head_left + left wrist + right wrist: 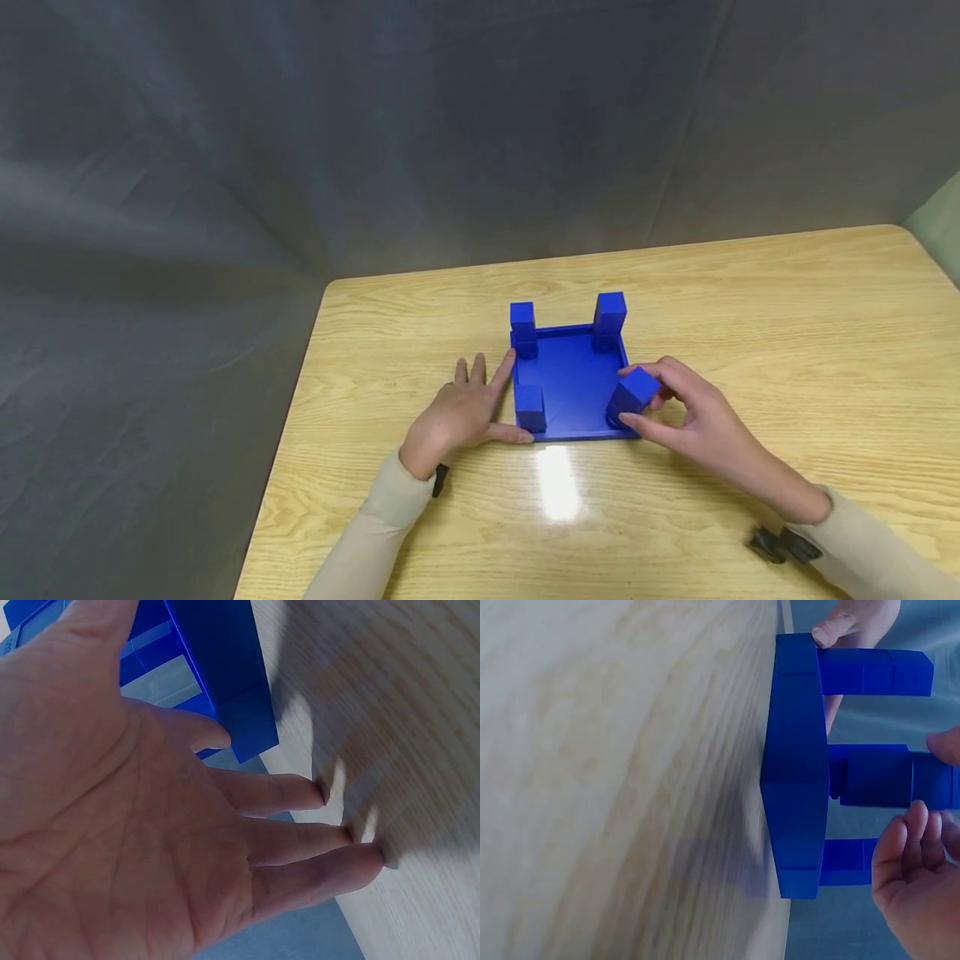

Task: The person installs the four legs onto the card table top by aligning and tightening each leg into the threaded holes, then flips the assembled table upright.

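A blue square tray-like base (pixel 573 383) with a raised rim lies on the wooden table, square blue posts standing at its corners. My right hand (pixel 693 408) pinches the near-right post (pixel 634 392) between thumb and fingers. That post is turned at an angle to the base's sides, and a narrow neck (pixel 835 776) shows between it and the base. My left hand (pixel 465 412) lies spread at the base's left side, index fingertip and thumb at its edge beside the near-left post (pixel 531 407). In the left wrist view its other fingertips (pixel 311 791) reach the tabletop.
Two more posts rise at the far corners, the far-left post (pixel 523 327) and the far-right post (pixel 610 317). The wooden table (pixel 787 333) extends on both sides of the base. A dark grey cloth (pixel 480 125) hangs behind the table and along its left.
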### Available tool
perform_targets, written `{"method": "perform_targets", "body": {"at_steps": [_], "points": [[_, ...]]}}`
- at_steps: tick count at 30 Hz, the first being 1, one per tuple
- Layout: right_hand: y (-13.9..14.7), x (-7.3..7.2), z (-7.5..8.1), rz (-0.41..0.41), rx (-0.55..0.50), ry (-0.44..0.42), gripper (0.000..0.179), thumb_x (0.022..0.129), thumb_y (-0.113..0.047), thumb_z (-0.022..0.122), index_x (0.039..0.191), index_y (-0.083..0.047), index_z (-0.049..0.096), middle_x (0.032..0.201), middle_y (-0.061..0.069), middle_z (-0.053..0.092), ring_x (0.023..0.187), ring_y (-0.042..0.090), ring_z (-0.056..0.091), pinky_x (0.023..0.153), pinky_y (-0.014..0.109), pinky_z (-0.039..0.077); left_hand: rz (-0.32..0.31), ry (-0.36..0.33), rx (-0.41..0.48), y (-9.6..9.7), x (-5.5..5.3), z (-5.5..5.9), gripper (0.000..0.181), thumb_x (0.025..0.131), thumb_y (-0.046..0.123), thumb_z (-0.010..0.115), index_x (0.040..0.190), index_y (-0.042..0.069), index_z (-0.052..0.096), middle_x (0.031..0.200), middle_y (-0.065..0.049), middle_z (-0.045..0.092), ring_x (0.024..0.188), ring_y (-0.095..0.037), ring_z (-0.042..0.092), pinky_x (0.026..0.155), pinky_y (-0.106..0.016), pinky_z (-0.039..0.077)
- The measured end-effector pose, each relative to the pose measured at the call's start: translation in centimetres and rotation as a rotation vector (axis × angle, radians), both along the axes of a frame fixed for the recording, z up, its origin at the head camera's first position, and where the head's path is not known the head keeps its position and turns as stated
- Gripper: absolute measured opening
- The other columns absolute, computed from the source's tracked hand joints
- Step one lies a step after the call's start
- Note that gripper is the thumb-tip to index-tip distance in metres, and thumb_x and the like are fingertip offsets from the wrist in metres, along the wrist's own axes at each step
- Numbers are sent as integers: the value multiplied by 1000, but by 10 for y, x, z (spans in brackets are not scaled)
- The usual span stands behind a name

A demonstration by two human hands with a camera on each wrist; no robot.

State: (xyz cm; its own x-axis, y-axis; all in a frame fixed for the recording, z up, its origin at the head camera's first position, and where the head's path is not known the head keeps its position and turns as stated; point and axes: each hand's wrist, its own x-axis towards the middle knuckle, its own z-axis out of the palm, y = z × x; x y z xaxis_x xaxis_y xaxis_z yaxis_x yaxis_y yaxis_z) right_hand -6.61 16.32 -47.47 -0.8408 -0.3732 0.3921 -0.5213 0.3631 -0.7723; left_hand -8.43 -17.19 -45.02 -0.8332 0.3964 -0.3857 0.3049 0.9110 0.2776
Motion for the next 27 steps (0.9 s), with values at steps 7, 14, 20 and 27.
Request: {"method": "perform_targets", "body": {"at_steps": [7,14,20,27], "points": [[0,-1,0,13,6,31,48,74,6,97,101,-24,71,92,-10,64,80,14,62,71,23,50,-5,8,-12,0,1,1,123,91,75,74,178,21,6,171,-37,21,153,-64,23,109,-67,47],[1,-1,-1,34,-14,48,49,75,11,95,110,-19,77,109,-6,65,90,8,59,76,20,50,-3,7,-3,0,0,1,123,91,75,74,178,21,5,171,-38,21,153,-65,23,109,-66,47],[1,-2,-1,78,-18,73,52,75,12,92,112,-21,75,110,-9,69,93,8,60,80,21,50,-3,8,-2,0,1,0,123,91,76,74,178,22,5,171,-38,20,153,-65,23,110,-67,46],[0,-1,-2,49,-12,70,52,76,11,94,108,-25,73,109,-9,69,94,8,60,82,21,49,-9,16,-4,0,1,0,123,91,76,73,178,21,5,171,-38,21,153,-65,23,109,-65,48]]}}
